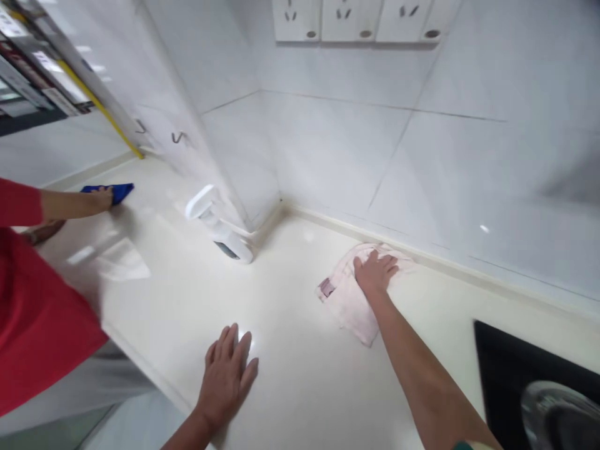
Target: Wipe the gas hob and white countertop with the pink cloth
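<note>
My right hand [375, 273] lies palm-down on a crumpled pale pink cloth [354, 294], pressing it to the cream countertop [300, 369] near the wall's base. My left hand [225, 378] rests flat on the bare counter closer to me, fingers spread, touching nothing else. A white spray bottle [220, 228] lies on its side in the corner, beyond and left of my left hand. Further left, a co-worker's hand [100, 199] in a red sleeve presses a blue cloth [118, 192] on the counter.
White tiled walls meet in a corner behind the counter, with a raised strip along their base. A row of wall sockets [356, 20] sits high up. A black appliance [529, 387] with a metal rim occupies the lower right. The co-worker's red-clad body [40, 312] stands at the left edge.
</note>
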`<state>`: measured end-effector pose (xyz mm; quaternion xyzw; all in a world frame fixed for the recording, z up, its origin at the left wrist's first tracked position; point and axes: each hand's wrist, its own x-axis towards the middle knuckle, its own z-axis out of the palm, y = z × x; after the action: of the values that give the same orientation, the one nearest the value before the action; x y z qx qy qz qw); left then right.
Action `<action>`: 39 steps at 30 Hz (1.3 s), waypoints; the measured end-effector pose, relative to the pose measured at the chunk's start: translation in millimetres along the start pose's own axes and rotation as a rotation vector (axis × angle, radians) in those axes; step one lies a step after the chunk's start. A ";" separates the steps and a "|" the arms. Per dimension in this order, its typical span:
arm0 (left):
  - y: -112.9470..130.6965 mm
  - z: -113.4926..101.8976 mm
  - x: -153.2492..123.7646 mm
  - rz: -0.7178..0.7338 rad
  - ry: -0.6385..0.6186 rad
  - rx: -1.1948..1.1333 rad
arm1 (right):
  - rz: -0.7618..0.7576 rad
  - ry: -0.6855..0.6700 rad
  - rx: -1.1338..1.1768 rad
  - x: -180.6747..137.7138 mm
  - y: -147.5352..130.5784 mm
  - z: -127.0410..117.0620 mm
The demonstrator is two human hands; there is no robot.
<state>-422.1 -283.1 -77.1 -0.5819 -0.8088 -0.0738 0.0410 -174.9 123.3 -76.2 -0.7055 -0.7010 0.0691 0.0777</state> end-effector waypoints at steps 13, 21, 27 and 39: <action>2.1 -4.3 -4.9 0.020 0.058 -0.034 | -0.595 -0.238 -0.019 -23.3 -207.9 11.5; -5.4 -6.4 -4.3 -0.005 0.109 -0.086 | -0.893 -0.310 0.153 -169.8 -193.7 -3.2; -8.0 -5.2 1.6 -0.032 0.094 -0.111 | -0.916 -0.252 0.178 -166.9 -79.7 -21.3; 5.0 -19.4 18.1 -0.103 -0.001 -0.131 | -0.100 0.024 -0.001 -147.4 153.9 -60.2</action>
<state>-423.5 -267.8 -54.9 -0.5411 -0.8311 -0.1285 -0.0015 -13.0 -25.7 -50.8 -0.6703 -0.7346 0.0561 0.0891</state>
